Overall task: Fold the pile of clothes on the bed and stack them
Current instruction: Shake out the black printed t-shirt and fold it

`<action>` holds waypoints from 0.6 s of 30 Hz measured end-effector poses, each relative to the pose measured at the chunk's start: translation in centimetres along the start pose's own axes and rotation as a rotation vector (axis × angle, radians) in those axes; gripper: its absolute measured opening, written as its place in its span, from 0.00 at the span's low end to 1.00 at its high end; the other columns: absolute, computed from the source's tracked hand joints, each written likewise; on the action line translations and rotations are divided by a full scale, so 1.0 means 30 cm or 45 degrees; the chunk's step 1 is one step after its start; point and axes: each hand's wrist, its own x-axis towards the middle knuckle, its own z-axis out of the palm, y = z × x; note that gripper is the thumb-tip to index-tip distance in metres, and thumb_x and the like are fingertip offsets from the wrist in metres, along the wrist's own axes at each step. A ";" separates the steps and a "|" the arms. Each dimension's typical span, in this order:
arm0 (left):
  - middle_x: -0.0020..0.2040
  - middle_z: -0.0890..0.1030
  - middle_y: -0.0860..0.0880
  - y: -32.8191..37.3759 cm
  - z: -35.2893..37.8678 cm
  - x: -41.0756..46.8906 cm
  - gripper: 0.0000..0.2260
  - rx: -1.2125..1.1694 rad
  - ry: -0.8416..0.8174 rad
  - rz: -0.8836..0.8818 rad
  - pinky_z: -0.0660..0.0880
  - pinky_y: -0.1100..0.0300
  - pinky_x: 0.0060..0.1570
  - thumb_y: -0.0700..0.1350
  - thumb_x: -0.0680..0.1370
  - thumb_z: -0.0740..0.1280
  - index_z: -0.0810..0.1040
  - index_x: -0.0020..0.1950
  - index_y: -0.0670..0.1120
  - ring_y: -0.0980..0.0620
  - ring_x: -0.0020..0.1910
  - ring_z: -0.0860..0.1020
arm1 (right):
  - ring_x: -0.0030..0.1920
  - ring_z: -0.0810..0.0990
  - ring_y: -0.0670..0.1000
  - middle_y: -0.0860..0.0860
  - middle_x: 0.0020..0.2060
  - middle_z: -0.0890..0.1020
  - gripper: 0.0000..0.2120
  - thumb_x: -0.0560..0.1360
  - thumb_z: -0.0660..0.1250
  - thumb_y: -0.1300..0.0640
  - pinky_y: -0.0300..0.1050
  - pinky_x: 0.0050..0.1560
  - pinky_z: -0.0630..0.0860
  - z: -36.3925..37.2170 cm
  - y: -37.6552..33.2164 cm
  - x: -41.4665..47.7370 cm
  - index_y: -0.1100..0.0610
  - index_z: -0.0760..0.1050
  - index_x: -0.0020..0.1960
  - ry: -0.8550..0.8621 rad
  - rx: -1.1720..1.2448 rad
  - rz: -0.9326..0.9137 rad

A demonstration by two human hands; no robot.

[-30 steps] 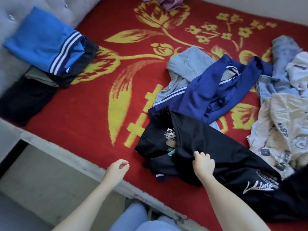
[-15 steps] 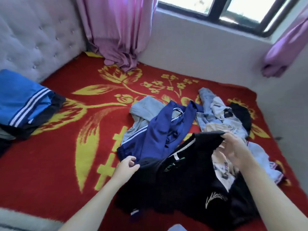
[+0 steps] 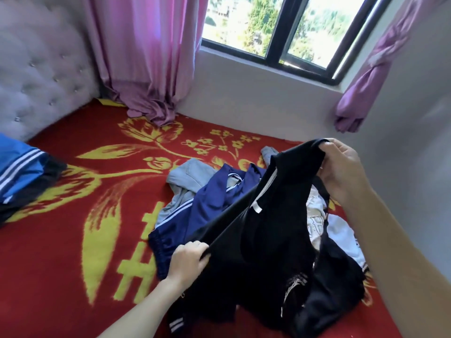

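Left hand point(image 3: 188, 261), right hand point(image 3: 341, 174), left forearm point(image 3: 136, 313), right forearm point(image 3: 405, 259), all bare

Bed point(image 3: 73, 252) was red with yellow flowers. Folded stack point(image 3: 19, 172) sat at left edge, blue striped piece on top. Loose pile point(image 3: 185, 230) lay right of centre: jeans point(image 3: 192, 172), navy pants point(image 3: 207, 206) over them, white shirt point(image 3: 314, 215), black top point(image 3: 268, 264) trailing onto it. Curtain hem point(image 3: 156, 113) pooled at far side.
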 end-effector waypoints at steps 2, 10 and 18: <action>0.34 0.80 0.56 0.008 -0.046 0.022 0.03 -0.284 0.137 -0.261 0.72 0.62 0.35 0.44 0.73 0.69 0.80 0.39 0.48 0.59 0.35 0.78 | 0.28 0.73 0.43 0.46 0.25 0.76 0.14 0.77 0.56 0.67 0.34 0.30 0.72 -0.004 -0.012 0.003 0.57 0.73 0.37 0.015 0.012 -0.022; 0.23 0.77 0.62 0.005 -0.486 0.046 0.03 -0.878 0.771 -0.626 0.68 0.78 0.30 0.36 0.73 0.69 0.80 0.42 0.43 0.68 0.27 0.75 | 0.19 0.68 0.40 0.42 0.18 0.71 0.11 0.77 0.59 0.63 0.30 0.20 0.63 -0.083 -0.014 0.045 0.54 0.69 0.36 0.245 0.030 -0.044; 0.25 0.76 0.67 0.079 -0.883 0.126 0.05 -0.875 1.297 -0.503 0.70 0.73 0.40 0.41 0.77 0.66 0.79 0.51 0.45 0.71 0.28 0.73 | 0.27 0.71 0.43 0.42 0.21 0.74 0.10 0.76 0.63 0.58 0.38 0.29 0.68 -0.038 -0.035 0.092 0.53 0.74 0.36 0.224 0.028 -0.219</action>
